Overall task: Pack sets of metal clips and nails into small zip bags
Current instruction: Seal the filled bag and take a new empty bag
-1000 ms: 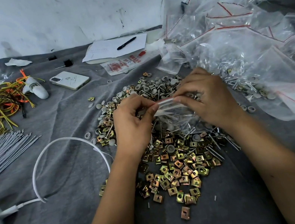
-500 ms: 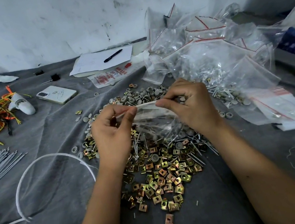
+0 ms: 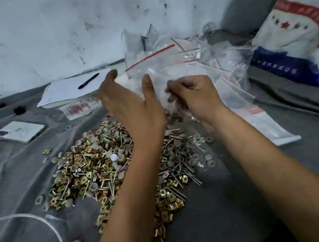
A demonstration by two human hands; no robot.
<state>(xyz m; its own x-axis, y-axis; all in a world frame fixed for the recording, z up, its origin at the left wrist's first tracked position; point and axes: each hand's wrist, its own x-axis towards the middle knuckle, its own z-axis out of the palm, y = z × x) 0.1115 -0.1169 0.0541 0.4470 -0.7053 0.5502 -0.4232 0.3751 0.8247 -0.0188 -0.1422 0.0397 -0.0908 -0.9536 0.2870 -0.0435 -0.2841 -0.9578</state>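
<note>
Reaching toward the far right, the left hand (image 3: pixel 130 104) is spread flat, fingers straight, holding nothing, just beside a heap of clear zip bags (image 3: pixel 176 62) with red seal strips. The right hand (image 3: pixel 194 95) has its fingers curled against blurred plastic there; whether it pinches a bag cannot be told. Nearer, on the grey cloth (image 3: pixel 233 204), lies the pile of metal clips and nails (image 3: pixel 99 170), partly hidden behind both forearms.
</note>
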